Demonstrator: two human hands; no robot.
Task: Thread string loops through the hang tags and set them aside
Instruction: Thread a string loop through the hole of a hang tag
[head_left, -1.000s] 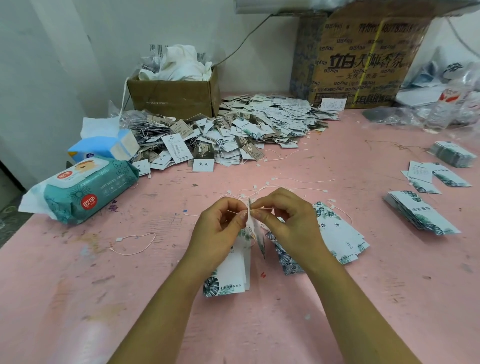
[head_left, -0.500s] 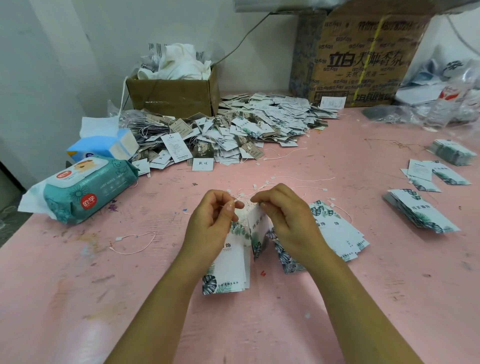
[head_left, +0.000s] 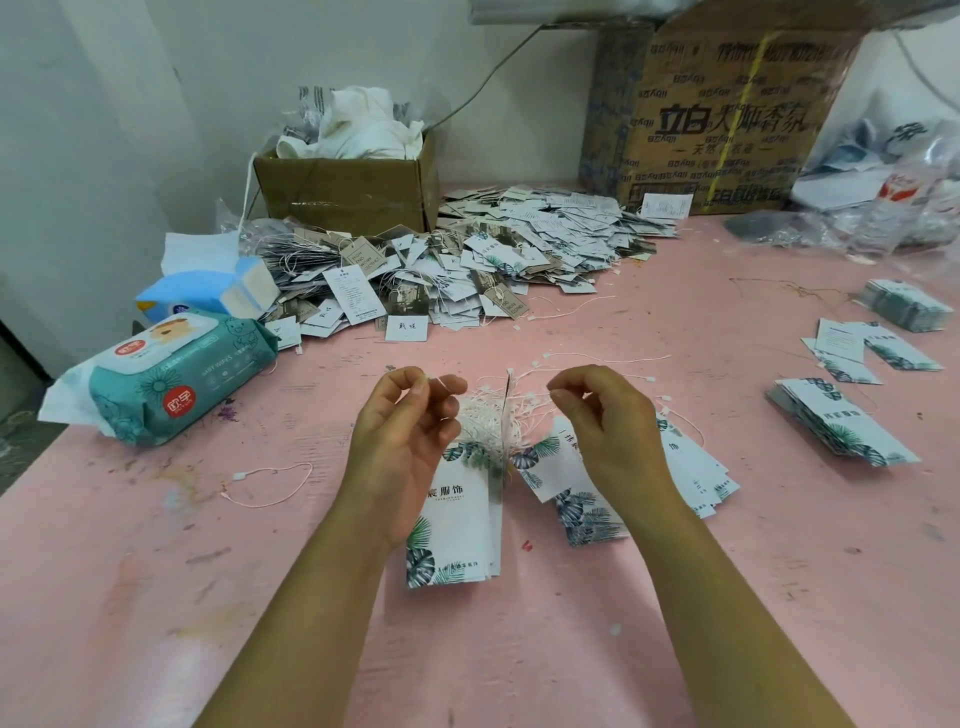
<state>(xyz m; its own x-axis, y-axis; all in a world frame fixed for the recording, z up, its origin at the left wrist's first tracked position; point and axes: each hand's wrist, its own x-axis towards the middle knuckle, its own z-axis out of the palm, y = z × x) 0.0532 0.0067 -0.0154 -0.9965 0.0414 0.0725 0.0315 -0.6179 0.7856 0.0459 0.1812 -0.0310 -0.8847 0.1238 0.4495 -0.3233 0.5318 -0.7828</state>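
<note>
— Two hands, one thin line between them, going by the head view. What holds what?

— The left hand (head_left: 410, 447) pinches a white tab end of the string loop (head_left: 535, 396) between thumb and forefinger. The right hand (head_left: 608, 436) pinches a string end the same way. It looks like the same string, though the middle is lost in a tuft. The other fingers (head_left: 582, 375) on both hands are loosely curled and hold nothing.

— And the hang tags?

— A bundle of hang tags (head_left: 457, 519) stands on edge just below and between the fingers, with its top buried in a tuft of white strings (head_left: 483, 421). I cannot tell whether the left palm steadies it. More fanned tags (head_left: 691, 467) lie on the pink tabletop (head_left: 727, 597), under the right wrist.

— So what is the step?

— My guess is that the string is being drawn through a tag's hole at the top of the bundle. To do it well, hold the line taut and level between the two pinches. Pull slowly so it doesn't snag in the tuft, and don't let the tab slip out.

— Where would a finished tag go?

— Probably the heap of strung tags (head_left: 519, 249) well beyond the fingers. A loose string (head_left: 270, 488) lies off to the left of them.
</note>
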